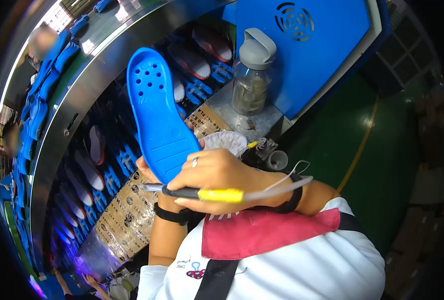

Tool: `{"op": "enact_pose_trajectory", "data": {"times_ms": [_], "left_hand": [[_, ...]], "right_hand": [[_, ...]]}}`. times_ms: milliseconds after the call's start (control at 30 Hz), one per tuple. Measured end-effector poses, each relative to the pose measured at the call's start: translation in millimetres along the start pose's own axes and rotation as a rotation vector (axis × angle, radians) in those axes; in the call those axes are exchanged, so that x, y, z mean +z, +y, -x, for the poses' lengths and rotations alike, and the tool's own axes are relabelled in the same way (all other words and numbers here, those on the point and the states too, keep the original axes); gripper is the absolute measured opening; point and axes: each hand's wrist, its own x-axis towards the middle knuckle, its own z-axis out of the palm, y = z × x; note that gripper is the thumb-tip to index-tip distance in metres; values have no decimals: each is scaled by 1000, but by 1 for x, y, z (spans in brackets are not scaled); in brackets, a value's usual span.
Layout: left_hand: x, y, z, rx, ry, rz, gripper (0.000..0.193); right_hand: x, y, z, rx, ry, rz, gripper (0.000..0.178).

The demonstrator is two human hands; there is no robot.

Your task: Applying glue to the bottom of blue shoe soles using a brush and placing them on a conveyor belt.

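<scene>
A bright blue shoe sole (158,122) is tilted up before me, with several round holes at its far end and ridges at its near end. My left hand (146,170) holds it from beneath; fingers show at both sides, and the rest is hidden behind the sole. My right hand (214,175) lies over the sole's near end, its fingers touching the edge. It also grips a pen-like glue applicator (184,193) with a metal tip, black grip and yellow band. A clear tube trails from it past my right wrist.
Shoe uppers (84,175) and blue supports line a rack along a curved metal rail (77,95). More blue soles (42,102) hang beyond. A lidded bottle (252,75), a white round pad (224,142) and a small cup (277,160) stand near a blue cabinet (302,55). Other people's hands (91,281) appear lower left.
</scene>
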Motion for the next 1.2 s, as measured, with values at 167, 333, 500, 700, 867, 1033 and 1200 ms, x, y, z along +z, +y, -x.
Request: {"op": "enact_pose_trajectory", "data": {"times_ms": [167,333,500,700,867,1033,1200], "left_hand": [[11,16,3,15,13,-11,100],[17,34,4,85,40,-32,92],[16,42,3,164,-36,-138,86],[21,42,3,156,-19,-151,89],[26,44,6,186,-13,-195,98],[28,46,2,133,-75,-177,98],[35,58,4,90,-140,-210,103]], "right_hand": [[7,2,-1,-9,110,70,29],[3,-3,7,-31,15,-249,28],[5,0,17,135,-10,-214,35],[-4,-7,22,125,-135,-458,35],[-4,-2,23,147,-32,-232,32],[-5,-3,26,60,-220,-496,36],[-14,3,28,64,-21,-91,34]]}}
